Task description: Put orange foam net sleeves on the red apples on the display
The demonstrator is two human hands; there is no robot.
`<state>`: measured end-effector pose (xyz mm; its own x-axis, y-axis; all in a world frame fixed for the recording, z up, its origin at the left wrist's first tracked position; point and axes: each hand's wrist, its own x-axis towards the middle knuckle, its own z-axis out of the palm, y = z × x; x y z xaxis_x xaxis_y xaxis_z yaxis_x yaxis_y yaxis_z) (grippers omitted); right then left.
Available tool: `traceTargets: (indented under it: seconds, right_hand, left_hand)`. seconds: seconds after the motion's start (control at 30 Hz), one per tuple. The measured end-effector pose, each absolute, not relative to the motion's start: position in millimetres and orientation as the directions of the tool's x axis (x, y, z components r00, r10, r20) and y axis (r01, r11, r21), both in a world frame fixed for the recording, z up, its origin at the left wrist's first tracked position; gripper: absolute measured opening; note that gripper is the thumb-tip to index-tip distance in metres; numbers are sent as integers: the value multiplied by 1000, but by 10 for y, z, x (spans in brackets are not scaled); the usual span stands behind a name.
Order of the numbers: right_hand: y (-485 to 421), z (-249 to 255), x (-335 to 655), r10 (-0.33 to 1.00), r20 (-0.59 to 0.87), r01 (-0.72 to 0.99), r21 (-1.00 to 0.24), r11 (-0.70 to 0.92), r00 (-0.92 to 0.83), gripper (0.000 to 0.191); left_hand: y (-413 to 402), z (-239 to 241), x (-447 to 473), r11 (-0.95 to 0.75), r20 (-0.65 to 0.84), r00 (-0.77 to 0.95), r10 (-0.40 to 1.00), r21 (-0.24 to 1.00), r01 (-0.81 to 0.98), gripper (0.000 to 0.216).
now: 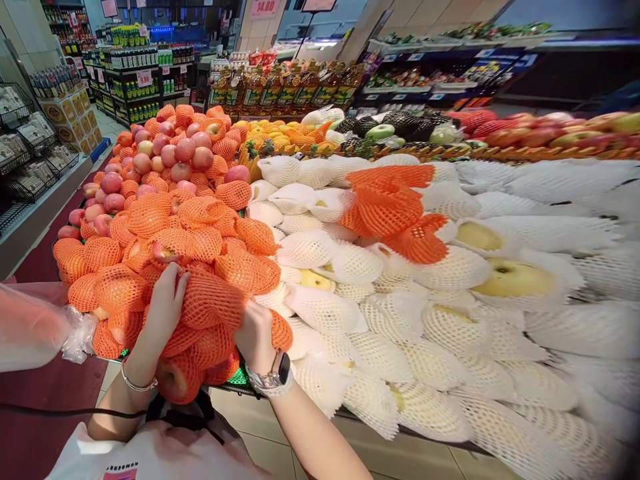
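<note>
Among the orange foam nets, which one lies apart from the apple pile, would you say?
The empty orange net lying on the white-netted pears, right of the apples.

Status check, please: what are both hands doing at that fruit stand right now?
Left hand and right hand both grip one orange-netted apple in the pile. White-netted pears alongside, untouched. Plastic bag at left edge.

Definitely a supermarket produce section: piles of net-wrapped apples [165, 227] and pears [425, 293], oil bottles [285, 87] and price signs [265, 8] at the far end.

A supermarket aisle: dark shelving [135, 87] with bottles, tiled floor [107, 127], and perhaps a chilled cabinet [450, 67] behind.
</note>
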<state>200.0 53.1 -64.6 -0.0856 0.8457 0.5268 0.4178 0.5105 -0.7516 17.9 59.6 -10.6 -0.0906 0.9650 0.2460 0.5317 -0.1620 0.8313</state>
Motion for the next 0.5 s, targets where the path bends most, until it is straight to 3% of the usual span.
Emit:
traceTargets:
  seconds: [0.1,0.17,0.23,0.37,0.5]
  right_hand:
    - [455,-584,1975,717,691,530,-573,625,-98,29]
    - [405,-562,1985,691,710,575,-511,639,-136,28]
    - [333,-575,1991,751,636,554,-567,610,-177,29]
    - [144,-666,1938,818,524,489,-663,567,-236,60]
    - [90,-727,1874,894,385,350,-824,445,-229,65]
  left_hand:
    - [575,-89,179,-123,236,-108,966,781,613,25]
    - [549,-84,199,-72,228,-140,963,725,685,23]
    - [526,-84,220,-28,217,-163,962,677,735,22]
    - [508,-97,229,-35,232,-161,959,664,747,22]
    - [501,-113,196,-78,278,-171,945,699,710,17]
